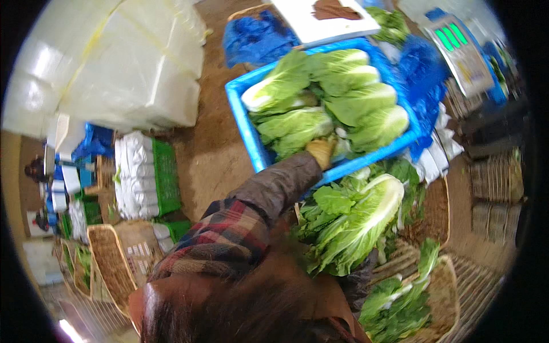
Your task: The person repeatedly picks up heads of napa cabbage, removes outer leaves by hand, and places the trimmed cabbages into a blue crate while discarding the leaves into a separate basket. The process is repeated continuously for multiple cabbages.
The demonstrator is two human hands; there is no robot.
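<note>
My left hand (321, 153), in a yellowish glove, reaches into a blue-lined crate (243, 124) at its near side. Its fingertips are hidden among the leaves, beside a napa cabbage head (296, 126). Several more cabbage heads (364, 100) lie in two rows in the crate, white stem ends facing outward. Nearer to me, outside the crate, a large leafy napa cabbage (364, 218) is tilted with its white base up and to the right. A dark sleeve shows below this cabbage, but my right hand is out of view.
A white foam board (326, 25) with a brown cloth lies beyond the crate. At the right are a scale (465, 55) with a lit display and blue plastic (422, 77). Loose leaves (394, 304) lie lower right. Large wrapped white blocks (128, 55) and a green crate (165, 178) stand left.
</note>
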